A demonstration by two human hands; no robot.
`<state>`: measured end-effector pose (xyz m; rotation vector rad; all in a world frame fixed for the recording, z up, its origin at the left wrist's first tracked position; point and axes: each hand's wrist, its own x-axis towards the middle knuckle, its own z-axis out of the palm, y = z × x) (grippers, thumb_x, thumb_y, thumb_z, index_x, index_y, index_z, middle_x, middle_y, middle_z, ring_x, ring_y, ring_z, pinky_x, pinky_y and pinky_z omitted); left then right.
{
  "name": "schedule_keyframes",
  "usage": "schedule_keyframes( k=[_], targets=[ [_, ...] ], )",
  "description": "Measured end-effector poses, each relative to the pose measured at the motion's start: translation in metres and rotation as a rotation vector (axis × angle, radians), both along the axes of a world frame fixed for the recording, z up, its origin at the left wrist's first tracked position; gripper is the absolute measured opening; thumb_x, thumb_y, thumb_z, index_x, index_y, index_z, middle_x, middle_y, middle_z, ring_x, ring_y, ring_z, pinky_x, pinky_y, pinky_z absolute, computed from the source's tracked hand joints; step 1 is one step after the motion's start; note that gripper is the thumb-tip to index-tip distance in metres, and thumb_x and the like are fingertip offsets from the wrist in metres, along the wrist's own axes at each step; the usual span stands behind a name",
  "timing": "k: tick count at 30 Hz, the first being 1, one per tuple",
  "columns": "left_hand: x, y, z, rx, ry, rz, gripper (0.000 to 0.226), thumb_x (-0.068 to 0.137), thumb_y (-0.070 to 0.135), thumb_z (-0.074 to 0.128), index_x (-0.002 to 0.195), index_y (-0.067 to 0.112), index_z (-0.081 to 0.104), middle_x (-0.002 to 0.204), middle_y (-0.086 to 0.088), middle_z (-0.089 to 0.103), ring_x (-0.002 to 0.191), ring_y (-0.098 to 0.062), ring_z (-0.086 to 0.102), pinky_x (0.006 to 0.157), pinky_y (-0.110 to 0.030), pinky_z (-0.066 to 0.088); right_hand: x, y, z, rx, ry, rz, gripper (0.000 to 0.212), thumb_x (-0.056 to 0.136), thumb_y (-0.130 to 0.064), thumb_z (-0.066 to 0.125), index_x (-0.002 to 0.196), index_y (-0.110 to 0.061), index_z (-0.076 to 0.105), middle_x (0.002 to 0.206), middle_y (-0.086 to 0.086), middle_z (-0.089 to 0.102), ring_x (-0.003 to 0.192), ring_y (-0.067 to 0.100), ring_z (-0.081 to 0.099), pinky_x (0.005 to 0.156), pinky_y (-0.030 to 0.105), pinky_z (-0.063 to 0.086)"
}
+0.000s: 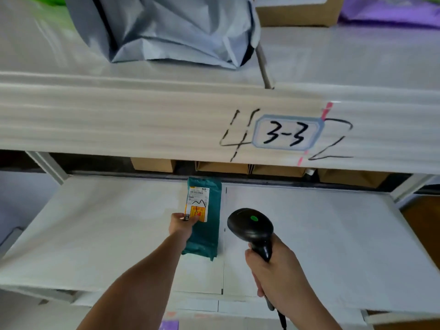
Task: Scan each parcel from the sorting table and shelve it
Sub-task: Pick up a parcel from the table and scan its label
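My left hand (182, 223) fingers pinch the soft, light teal plastic mailer parcel (204, 220) by its label edge on the white shelf (333, 234), right hand (273, 265) clenched round the black handheld scanner (252, 228).

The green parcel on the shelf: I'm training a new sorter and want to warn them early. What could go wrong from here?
1. The left hand pinches the green parcel right at its label; fingers may cover part of the print and spoil a scan.
2. The scanner in the right hand sits to the parcel's right, not over the label, so it might read nothing or something else.
3. The shelf tag reads 3-3, with other handwritten digits either side; the slot could be mistaken.
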<state>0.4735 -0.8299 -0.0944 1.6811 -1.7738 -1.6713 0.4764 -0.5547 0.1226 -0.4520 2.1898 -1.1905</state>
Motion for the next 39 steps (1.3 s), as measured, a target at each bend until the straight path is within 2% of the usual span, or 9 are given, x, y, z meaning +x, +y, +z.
schedule_keyframes(
  k=[4,9,12,20,25,29,32,35,39],
  targets=[
    [-0.019,-0.018,-0.014,-0.019,0.013,0.018,0.049,0.091,0.035,0.078,0.126,0.013,0.051,0.125,-0.015,0.064,0.111,-0.035,0.061,0.094,-0.047,0.053,0.000,0.002,-0.007,-0.004,0.021,-0.066,0.005,0.092,-0.016,0.058,0.090,-0.019,0.055,0.066,0.012,0.057,0.045,0.016,0.052,0.042,0.018,0.045],
    [-0.028,-0.036,-0.026,-0.105,-0.047,-0.079,0.051,0.090,0.044,0.076,0.128,0.012,0.062,0.120,-0.014,0.071,0.102,-0.035,0.066,0.089,-0.048,0.058,0.004,0.006,-0.017,0.007,0.003,-0.132,0.004,0.092,-0.016,0.059,0.092,-0.019,0.056,0.067,0.013,0.058,0.049,0.019,0.054,0.042,0.017,0.045],
    [-0.020,-0.033,-0.009,-0.218,-0.137,-0.136,0.060,0.092,0.047,0.072,0.141,0.017,0.053,0.130,-0.015,0.066,0.112,-0.036,0.062,0.091,-0.044,0.054,0.011,0.010,-0.019,-0.002,0.005,-0.141,0.003,0.092,-0.016,0.059,0.091,-0.018,0.056,0.064,0.010,0.057,0.047,0.016,0.053,0.044,0.018,0.046],
    [0.006,0.010,0.107,-0.710,-0.306,-0.828,0.071,0.098,0.065,0.051,0.154,0.021,0.041,0.155,-0.005,0.050,0.137,-0.028,0.050,0.111,-0.042,0.044,0.051,0.033,0.045,-0.047,0.023,-0.190,0.002,0.092,-0.015,0.057,0.093,-0.016,0.056,0.060,0.007,0.056,0.047,0.016,0.052,0.045,0.022,0.048],
    [-0.019,0.073,0.198,-0.827,-0.309,-1.129,0.085,0.095,0.077,0.039,0.159,0.020,0.037,0.162,-0.008,0.041,0.145,-0.029,0.042,0.118,-0.042,0.037,0.076,0.082,0.098,-0.098,0.028,-0.335,0.004,0.094,-0.017,0.057,0.097,-0.019,0.057,0.066,0.007,0.056,0.049,0.015,0.054,0.044,0.027,0.048],
    [-0.039,0.143,0.245,-0.866,-0.280,-1.263,0.092,0.093,0.082,0.035,0.162,0.021,0.031,0.166,-0.006,0.034,0.150,-0.028,0.036,0.121,-0.043,0.032,0.099,0.135,0.136,-0.115,0.049,-0.448,0.008,0.097,-0.020,0.057,0.102,-0.025,0.056,0.074,0.005,0.059,0.057,0.013,0.056,0.045,0.020,0.047],
    [-0.048,0.202,0.265,-0.778,-0.195,-1.291,0.100,0.082,0.089,0.044,0.158,0.024,0.038,0.163,-0.003,0.041,0.145,-0.028,0.044,0.119,-0.044,0.035,0.119,0.183,0.158,-0.125,0.112,-0.545,0.007,0.096,-0.023,0.056,0.101,-0.027,0.056,0.077,0.003,0.061,0.063,0.015,0.058,0.046,0.021,0.048],
    [-0.056,0.272,0.287,-0.801,-0.114,-1.364,0.113,0.065,0.103,0.037,0.148,0.028,0.051,0.153,-0.002,0.054,0.132,-0.026,0.055,0.112,-0.043,0.044,0.139,0.238,0.176,-0.126,0.184,-0.632,0.005,0.094,-0.024,0.057,0.098,-0.027,0.056,0.076,0.003,0.061,0.065,0.017,0.058,0.050,0.024,0.052],
    [-0.049,0.387,0.325,-0.827,-0.089,-1.503,0.097,0.087,0.085,0.047,0.159,0.021,0.038,0.165,-0.005,0.037,0.146,-0.028,0.042,0.116,-0.038,0.035,0.169,0.319,0.199,-0.160,0.243,-0.745,0.006,0.092,-0.020,0.058,0.098,-0.019,0.057,0.073,0.004,0.060,0.057,0.015,0.055,0.048,0.024,0.048]
  ],
)
